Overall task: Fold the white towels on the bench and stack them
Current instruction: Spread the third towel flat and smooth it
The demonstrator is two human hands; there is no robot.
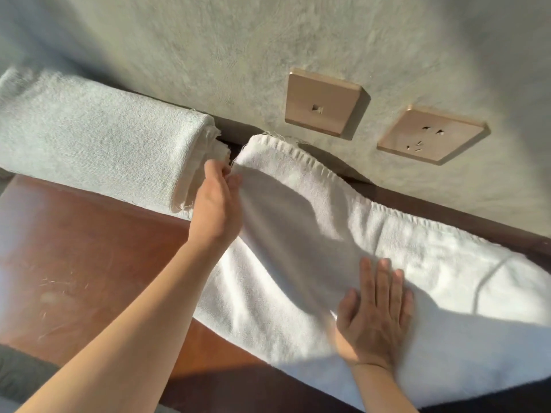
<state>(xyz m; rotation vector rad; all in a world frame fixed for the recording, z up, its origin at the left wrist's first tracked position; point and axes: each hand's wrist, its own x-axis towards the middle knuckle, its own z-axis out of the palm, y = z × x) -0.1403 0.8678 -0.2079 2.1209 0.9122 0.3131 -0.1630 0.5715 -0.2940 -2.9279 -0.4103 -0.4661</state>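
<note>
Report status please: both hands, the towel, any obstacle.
Left hand pinches the corner of the spread white terry towel. Right hand flat on it, pressing. Folded white towel lies just left, not blocking.

Left hand (217,201) grips the left end of the towel (328,234) lying spread along the bench (89,257), fingers curled on the cloth near its hemmed corner. Right hand (376,314) lies flat on the towel's near part, fingers straight. Folded towel (98,141) sits at left against the wall (208,46), just beside the left hand. Two sockets (323,102) on the wall above the spread towel.
</note>
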